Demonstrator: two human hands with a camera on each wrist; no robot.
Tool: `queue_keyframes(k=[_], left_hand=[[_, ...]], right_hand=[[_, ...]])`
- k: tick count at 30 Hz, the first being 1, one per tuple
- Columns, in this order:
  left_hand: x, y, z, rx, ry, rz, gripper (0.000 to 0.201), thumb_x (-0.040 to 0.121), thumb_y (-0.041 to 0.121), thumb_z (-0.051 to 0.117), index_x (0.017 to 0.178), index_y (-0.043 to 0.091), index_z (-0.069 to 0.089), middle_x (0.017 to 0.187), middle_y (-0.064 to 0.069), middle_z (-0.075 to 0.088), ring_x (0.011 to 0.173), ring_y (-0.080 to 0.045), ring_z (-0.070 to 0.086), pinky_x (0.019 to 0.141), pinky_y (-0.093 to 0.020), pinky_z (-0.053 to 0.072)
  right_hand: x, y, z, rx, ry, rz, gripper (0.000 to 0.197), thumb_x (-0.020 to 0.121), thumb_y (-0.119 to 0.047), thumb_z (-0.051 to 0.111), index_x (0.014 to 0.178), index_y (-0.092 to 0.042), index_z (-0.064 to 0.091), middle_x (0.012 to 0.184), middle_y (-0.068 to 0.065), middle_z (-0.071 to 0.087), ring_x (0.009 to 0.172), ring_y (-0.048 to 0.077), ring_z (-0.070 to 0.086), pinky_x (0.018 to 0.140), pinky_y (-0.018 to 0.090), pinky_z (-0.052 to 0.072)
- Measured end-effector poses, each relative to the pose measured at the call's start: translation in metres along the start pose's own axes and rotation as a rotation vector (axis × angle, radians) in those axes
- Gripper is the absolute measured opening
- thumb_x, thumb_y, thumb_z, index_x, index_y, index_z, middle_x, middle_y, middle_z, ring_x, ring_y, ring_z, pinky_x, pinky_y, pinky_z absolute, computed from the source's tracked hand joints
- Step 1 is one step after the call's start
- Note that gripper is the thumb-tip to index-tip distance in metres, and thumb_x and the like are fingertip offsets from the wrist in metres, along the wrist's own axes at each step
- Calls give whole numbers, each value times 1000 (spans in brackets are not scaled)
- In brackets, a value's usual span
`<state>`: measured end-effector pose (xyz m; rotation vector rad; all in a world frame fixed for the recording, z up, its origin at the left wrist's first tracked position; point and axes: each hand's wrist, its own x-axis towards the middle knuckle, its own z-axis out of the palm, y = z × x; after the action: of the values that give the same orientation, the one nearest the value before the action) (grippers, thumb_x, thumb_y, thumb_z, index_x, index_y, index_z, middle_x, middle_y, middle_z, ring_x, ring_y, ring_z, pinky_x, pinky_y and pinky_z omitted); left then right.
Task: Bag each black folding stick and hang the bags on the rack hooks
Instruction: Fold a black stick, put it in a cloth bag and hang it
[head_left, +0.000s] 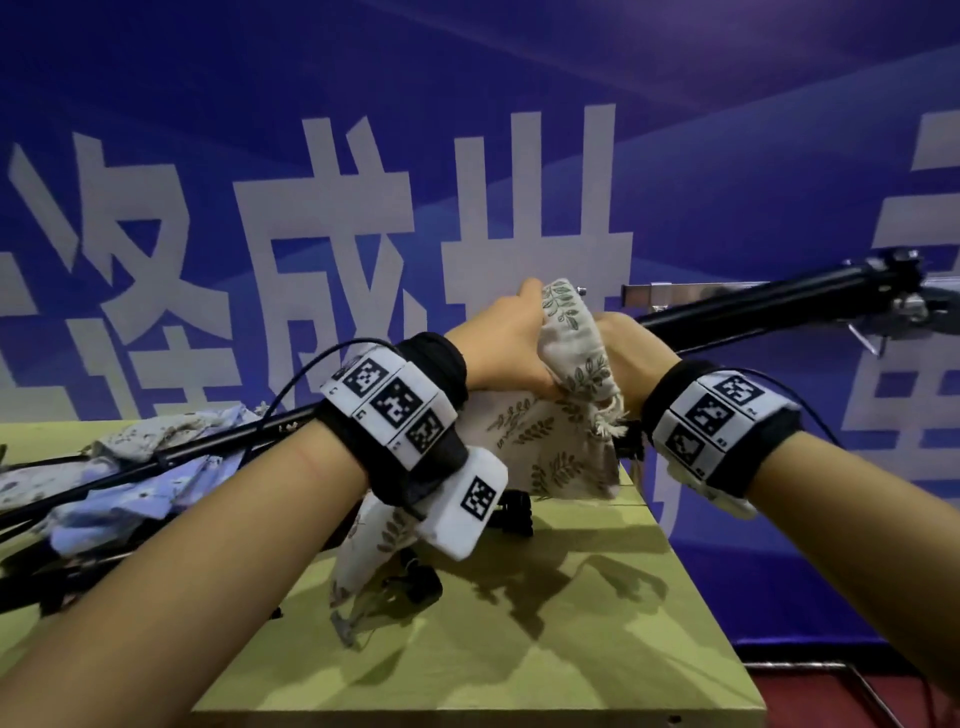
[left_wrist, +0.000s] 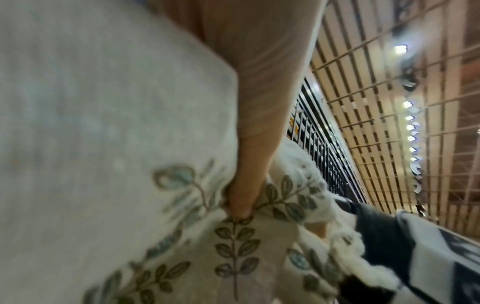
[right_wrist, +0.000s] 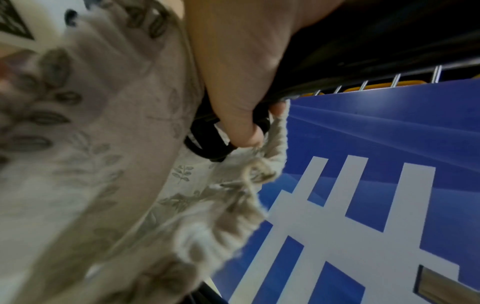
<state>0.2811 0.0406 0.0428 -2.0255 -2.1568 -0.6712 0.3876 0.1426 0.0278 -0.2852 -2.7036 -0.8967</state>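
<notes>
The blue banner (head_left: 727, 182) carries large white Chinese characters; only "成" reads whole.

Both arms raised, left grip (head_left: 506, 345) and right grip (head_left: 631, 358) clenched close together.

Big blue banner (head_left: 675, 156) with huge white characters filled the back wall. Olive-green worktop (head_left: 545, 649) sat in front, dark red floor (head_left: 831, 701) beside it, slatted ceiling (left_wrist: 363, 92) with small lights.

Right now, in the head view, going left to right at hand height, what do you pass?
Blue floral bags → left hand → leaf-print bag → right hand → black rack joint.
</notes>
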Motion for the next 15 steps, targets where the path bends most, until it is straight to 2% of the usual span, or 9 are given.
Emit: queue_keyframes(k=[1, 2, 4, 5, 7, 9, 11, 13, 15], left_hand=[[1, -2, 2, -38, -16, -1, 75, 66, 24, 84, 121, 4, 35, 103, -2, 57, 90, -15, 57, 63, -22, 50], [2, -4, 4, -76, -31, 5, 79, 64, 24, 86, 121, 4, 35, 106, -2, 58, 94, -15, 57, 70, -27, 52], [2, -8, 8, -134, -55, 26, 85, 60, 24, 88, 123, 5, 35, 111, -4, 58, 100, -16, 59, 82, -36, 54], [2, -10, 9, -150, -64, 34, 87, 59, 25, 88, 124, 5, 35, 112, -4, 58, 100, -16, 59, 84, -36, 54], [3, -14, 11, -183, -74, 44, 85, 60, 24, 88, 126, 8, 36, 110, -2, 58, 99, -15, 60, 82, -33, 55], [1, -18, 11, -289, -100, 25, 76, 66, 22, 84, 125, 10, 39, 109, 0, 60, 99, -14, 61, 80, -27, 55], [-1, -22, 10, -490, -162, -38, 59, 78, 29, 75, 124, 11, 42, 110, -2, 60, 100, -17, 62, 84, -32, 53], [-4, -26, 10, -678, -192, -96, 36, 90, 29, 59, 117, 9, 45, 105, -3, 59, 95, -18, 61, 80, -38, 53], [-6, -27, 10, -697, -145, -83, 16, 95, 21, 53, 106, 11, 49, 95, 0, 61, 88, -19, 60, 71, -35, 54]], right_hand=[[-2, -8, -2, 96, 28, 10, 30, 97, -8, 38, 112, 5, 60, 112, 21, 63, 96, 30, 63, 88, 38, 47], [-4, -13, -2, 139, -25, 30, 27, 93, -7, 42, 100, 6, 65, 101, 21, 66, 90, 35, 65, 80, 40, 51], [-8, -12, -9, 61, 44, -20, 20, 78, -7, 52, 68, 0, 68, 69, 14, 68, 60, 30, 67, 54, 30, 53], [-9, -12, -7, 43, 147, -113, 12, 68, -6, 63, 57, -4, 66, 59, 9, 66, 50, 25, 64, 45, 25, 50], [-11, -17, -11, -87, 123, -221, 14, 53, -6, 81, 52, -10, 67, 56, 3, 65, 49, 20, 63, 45, 23, 50], [-13, -13, -9, -153, 172, -274, 12, 65, -15, 63, 55, -16, 69, 59, -2, 67, 52, 16, 64, 52, 23, 50], [-14, -10, -2, -147, 81, -275, 27, 68, -19, 44, 57, -15, 69, 59, -1, 66, 53, 17, 64, 51, 22, 50], [-11, -10, 3, -234, -12, -311, 11, 63, -19, 62, 55, -13, 67, 58, 1, 65, 54, 19, 63, 51, 22, 50], [-12, -11, 6, -266, -83, -338, 20, 41, -18, 83, 49, -15, 65, 55, -1, 63, 53, 18, 61, 51, 20, 48]])
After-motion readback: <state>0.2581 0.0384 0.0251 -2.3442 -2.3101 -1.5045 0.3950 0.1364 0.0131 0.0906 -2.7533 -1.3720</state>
